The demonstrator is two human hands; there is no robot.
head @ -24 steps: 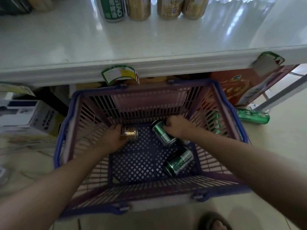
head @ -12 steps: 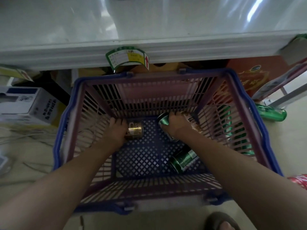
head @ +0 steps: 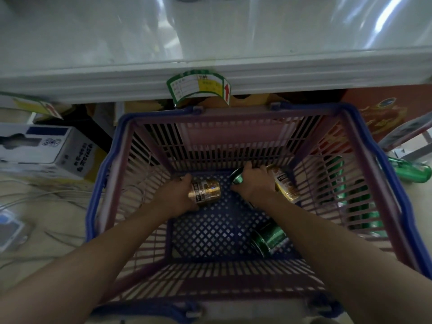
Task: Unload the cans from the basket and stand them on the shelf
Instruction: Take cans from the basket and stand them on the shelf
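A blue and pink plastic basket (head: 109,164) stands on the floor below the white shelf (head: 210,43). Both my hands are down at its far end. My left hand (head: 177,197) grips a gold can (head: 207,191) lying on its side. My right hand (head: 253,183) is closed over a green can (head: 237,178), mostly hidden under the fingers. A second gold can (head: 284,183) lies right of that hand against the basket wall. Another green can (head: 271,237) lies on the basket floor near my right forearm.
Outside the basket on the right a green can (head: 413,170) lies on the floor, more green shows through the slats. A white carton (head: 44,150) and loose cables (head: 46,197) are on the left. A price tag (head: 198,88) hangs from the shelf edge; a red box (head: 385,113) stands at right.
The view has tilted down, so the cans on the shelf have left the frame. My left hand has closed around the gold can; a second gold can has come into sight beside my right hand.
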